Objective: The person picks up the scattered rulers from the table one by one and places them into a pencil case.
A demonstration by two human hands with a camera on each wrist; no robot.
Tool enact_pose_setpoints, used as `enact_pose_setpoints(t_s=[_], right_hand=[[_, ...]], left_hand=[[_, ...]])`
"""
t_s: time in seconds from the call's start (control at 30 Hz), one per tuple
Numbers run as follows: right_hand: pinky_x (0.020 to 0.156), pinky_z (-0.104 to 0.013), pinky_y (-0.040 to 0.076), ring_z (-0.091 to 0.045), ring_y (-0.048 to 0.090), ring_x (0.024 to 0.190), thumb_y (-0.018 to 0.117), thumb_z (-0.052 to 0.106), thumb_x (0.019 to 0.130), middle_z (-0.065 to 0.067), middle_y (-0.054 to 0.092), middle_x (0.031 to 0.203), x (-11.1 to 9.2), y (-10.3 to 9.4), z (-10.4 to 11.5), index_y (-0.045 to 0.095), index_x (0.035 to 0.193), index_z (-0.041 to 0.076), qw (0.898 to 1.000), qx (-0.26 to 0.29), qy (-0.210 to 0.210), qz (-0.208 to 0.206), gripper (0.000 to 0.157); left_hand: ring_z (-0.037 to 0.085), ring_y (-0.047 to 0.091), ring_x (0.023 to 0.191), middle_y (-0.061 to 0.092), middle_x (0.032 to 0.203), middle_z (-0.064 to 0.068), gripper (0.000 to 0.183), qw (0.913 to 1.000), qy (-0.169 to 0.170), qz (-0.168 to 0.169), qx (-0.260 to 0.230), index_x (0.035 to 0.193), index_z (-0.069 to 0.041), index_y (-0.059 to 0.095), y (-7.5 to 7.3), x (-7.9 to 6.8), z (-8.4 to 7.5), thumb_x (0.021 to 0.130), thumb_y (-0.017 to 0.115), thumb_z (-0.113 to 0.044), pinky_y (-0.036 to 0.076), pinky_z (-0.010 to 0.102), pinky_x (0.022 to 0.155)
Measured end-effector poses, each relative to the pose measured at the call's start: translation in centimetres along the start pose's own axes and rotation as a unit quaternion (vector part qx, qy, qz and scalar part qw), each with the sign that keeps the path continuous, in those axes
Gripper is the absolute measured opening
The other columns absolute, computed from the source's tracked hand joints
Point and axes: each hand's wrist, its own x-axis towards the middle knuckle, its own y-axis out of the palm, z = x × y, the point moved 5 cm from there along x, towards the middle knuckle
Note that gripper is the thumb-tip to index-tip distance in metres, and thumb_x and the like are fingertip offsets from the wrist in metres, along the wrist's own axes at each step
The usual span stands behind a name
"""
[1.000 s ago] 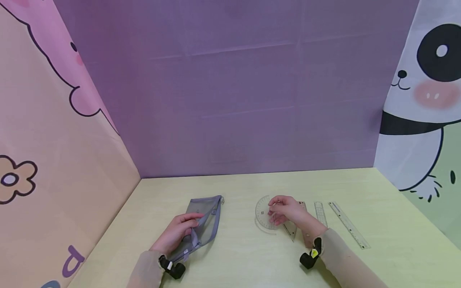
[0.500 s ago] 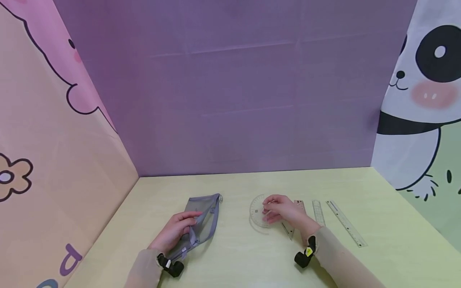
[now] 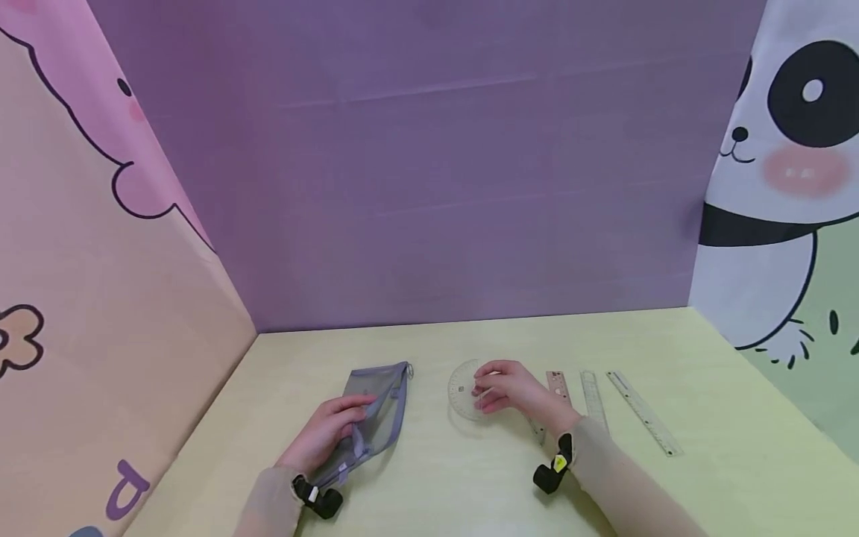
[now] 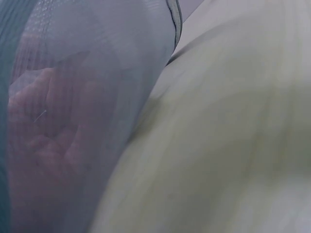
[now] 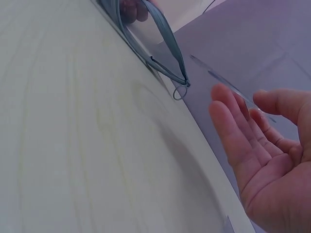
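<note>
My left hand (image 3: 329, 431) grips the edge of a grey-blue mesh zip pouch (image 3: 385, 380) at the left of the table; its mouth gapes toward the right. In the left wrist view, fingers show dimly through the mesh (image 4: 116, 97). A clear protractor (image 3: 461, 389) is pinched between the thumb and fingers of my right hand (image 3: 506, 388), raised above the table to the right of the pouch. Seen from the right wrist, the protractor (image 5: 228, 85) is nearly edge-on. The pouch's zip end (image 5: 170, 53) lies beyond it.
Right of the protractor lie a pinkish strip-like piece (image 3: 558, 383) and a pointed clear piece (image 3: 538, 431), both partly hidden by my right arm. Farther right are a short clear ruler (image 3: 593, 395) and a longer ruler (image 3: 644, 414). A purple backdrop (image 3: 429, 186) stands behind the table.
My right hand has moved left with the protractor, nearer the pouch, uncovering more of the table beside the rulers. The left hand keeps its hold on the pouch. The view has shifted slightly.
</note>
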Motion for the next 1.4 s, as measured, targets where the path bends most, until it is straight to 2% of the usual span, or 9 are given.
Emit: enact_pose_setpoints(t_s=[0.1,0.17,0.4,0.57,0.83,1.03,1.27,1.4], right_hand=[[0.069,-0.037,0.057,-0.022,0.069,0.074,0.058,0.011,0.094,-0.014,0.066,0.090,0.7,0.9,0.0,0.056,0.108,-0.008,1.000,0.012,-0.002,0.010,0.023],[0.069,-0.037,0.057,-0.022,0.069,0.074,0.058,0.011,0.094,-0.013,0.066,0.090,1.1,1.3,-0.1,0.056,0.108,-0.008,1.000,0.016,-0.003,0.012,0.023],[0.067,-0.036,0.057,-0.021,0.068,0.072,0.058,0.009,0.094,-0.012,0.067,0.088,1.7,2.2,-0.7,0.055,0.108,-0.008,0.999,0.028,0.015,0.014,0.022],[0.068,-0.037,0.057,-0.021,0.069,0.072,0.059,0.009,0.093,-0.012,0.068,0.088,2.1,3.3,-0.8,0.056,0.109,-0.009,0.999,0.034,0.013,0.031,0.024],[0.069,-0.037,0.057,-0.021,0.069,0.072,0.059,0.010,0.094,-0.013,0.068,0.089,2.8,4.5,-1.0,0.057,0.110,-0.010,0.998,0.035,0.016,0.039,0.025],[0.068,-0.036,0.057,-0.021,0.069,0.073,0.057,0.009,0.095,-0.013,0.068,0.089,3.3,5.3,-1.0,0.056,0.113,-0.012,0.998,0.051,0.022,0.039,0.028],[0.068,-0.034,0.057,-0.018,0.068,0.071,0.055,0.009,0.096,-0.011,0.068,0.088,4.5,6.8,-1.6,0.052,0.118,-0.015,0.995,0.084,0.033,0.042,0.032],[0.067,-0.033,0.057,-0.017,0.068,0.069,0.054,0.006,0.096,-0.011,0.067,0.086,4.8,7.3,-1.9,0.050,0.118,-0.017,0.995,0.092,0.036,0.034,0.032]], left_hand=[[0.012,0.051,0.091,0.056,0.114,0.003,0.041,1.0000,-0.001,-0.006,-0.003,0.130,0.008,0.056,-0.4,-0.3,0.0,0.093,0.059,-0.011,0.047,0.024,0.073],[0.011,0.051,0.090,0.056,0.113,0.003,0.042,1.0000,0.005,0.002,-0.005,0.130,0.009,0.055,-0.5,-0.3,-0.1,0.094,0.058,-0.011,0.047,0.024,0.072],[0.012,0.053,0.090,0.056,0.114,0.003,0.044,0.9993,0.022,0.026,-0.015,0.131,0.013,0.051,0.1,0.1,-0.2,0.094,0.058,-0.010,0.048,0.025,0.073],[0.010,0.053,0.085,0.056,0.107,0.002,0.044,0.9988,0.022,0.033,-0.028,0.132,0.013,0.050,0.5,0.2,0.0,0.094,0.056,-0.008,0.048,0.023,0.069],[0.010,0.052,0.084,0.056,0.106,0.002,0.043,0.9993,0.014,0.025,-0.024,0.131,0.012,0.052,0.6,0.1,0.1,0.094,0.058,-0.009,0.047,0.023,0.069],[0.010,0.052,0.084,0.057,0.106,0.002,0.043,0.9994,0.013,0.024,-0.022,0.131,0.012,0.051,0.4,-0.1,0.0,0.094,0.058,-0.009,0.047,0.023,0.069],[0.010,0.053,0.086,0.057,0.108,0.001,0.043,0.9997,0.015,0.007,-0.021,0.130,0.013,0.053,0.1,-0.3,-0.1,0.093,0.059,-0.008,0.047,0.023,0.070],[0.010,0.053,0.089,0.057,0.110,0.001,0.043,0.9996,0.012,0.011,-0.024,0.130,0.012,0.053,0.3,-0.4,0.0,0.093,0.059,-0.009,0.047,0.023,0.072]])
